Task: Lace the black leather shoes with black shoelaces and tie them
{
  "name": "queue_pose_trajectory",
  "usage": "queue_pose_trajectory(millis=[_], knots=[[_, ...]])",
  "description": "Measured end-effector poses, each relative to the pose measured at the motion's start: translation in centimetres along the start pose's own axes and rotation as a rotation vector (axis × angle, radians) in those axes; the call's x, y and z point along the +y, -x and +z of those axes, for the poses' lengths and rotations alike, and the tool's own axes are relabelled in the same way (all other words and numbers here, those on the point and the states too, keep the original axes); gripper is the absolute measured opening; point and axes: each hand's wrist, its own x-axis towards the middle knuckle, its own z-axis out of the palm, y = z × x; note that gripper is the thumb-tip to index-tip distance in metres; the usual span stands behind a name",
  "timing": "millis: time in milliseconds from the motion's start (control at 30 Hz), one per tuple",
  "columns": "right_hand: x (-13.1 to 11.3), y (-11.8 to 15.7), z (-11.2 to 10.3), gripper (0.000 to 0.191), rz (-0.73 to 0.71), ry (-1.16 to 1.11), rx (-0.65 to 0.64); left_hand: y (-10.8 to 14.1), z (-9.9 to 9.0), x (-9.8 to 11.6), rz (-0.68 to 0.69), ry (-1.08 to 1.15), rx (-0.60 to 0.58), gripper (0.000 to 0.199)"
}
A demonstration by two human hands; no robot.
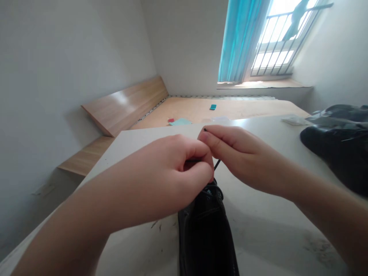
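A black shoe stands on the white table, its opening toward me and its toe hidden behind my hands. Above its laced part, my left hand is closed in a pinch on the black shoelace. My right hand touches it from the right, thumb and forefinger pressed together on the lace, whose dark tip shows at the fingertips. Part of the lace loops at the top of the shoe, just under my left hand.
Another black shoe lies at the right beside dark plastic wrapping. A small clear packet is near it. Beyond the table is a wooden surface with a teal piece and a pale green sheet.
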Motion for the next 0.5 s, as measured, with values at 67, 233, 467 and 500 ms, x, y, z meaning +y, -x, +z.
queue_pose_trajectory(millis=[67,233,467,500], knots=[[-0.3,0.0,-0.1,0.033,0.002,0.016,0.005,0.2,0.5,0.1,-0.047,-0.109,-0.058,0.029],[-0.5,0.0,-0.3,0.032,0.051,0.06,-0.028,0.1,2.2,0.0,-0.051,-0.17,-0.132,0.024],[0.3,0.4,0.7,0.03,0.112,-0.005,-0.061,1.3,5.4,-0.7,-0.141,-0.004,0.038,0.03],[0.5,0.7,0.9,0.031,0.121,-0.029,-0.06,1.5,5.7,-0.8,-0.142,0.017,0.072,0.028]])
